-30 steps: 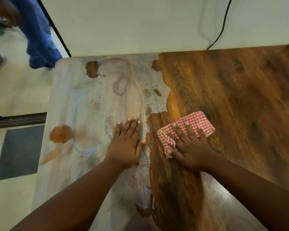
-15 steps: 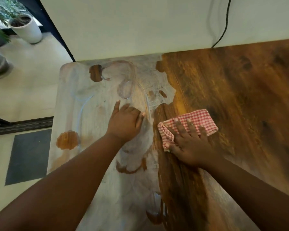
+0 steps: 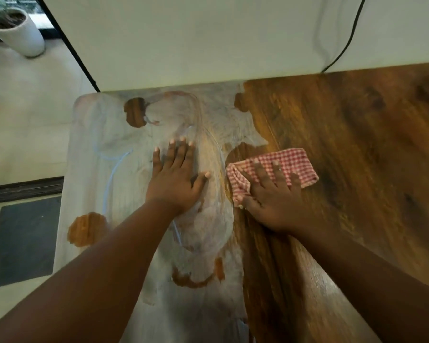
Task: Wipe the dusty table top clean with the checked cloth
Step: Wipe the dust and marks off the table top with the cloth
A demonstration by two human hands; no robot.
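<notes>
Right hand [image 3: 274, 194] presses the folded checked cloth [image 3: 280, 167] flat, fingers spread, at the dust boundary on the worktop [image 3: 357, 144]; left hand [image 3: 176, 179] rests flat, fingers straight. Cloth appears soft, light; best held under a broad palm.

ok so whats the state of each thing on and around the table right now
table top: right part wiped to bare wood, left part coated in pale dust
checked cloth: folded, flat on the wood at the dust's edge
right hand: pressing the cloth, fingers spread
left hand: flat on the dust
plant pot: upright on the floor
</notes>
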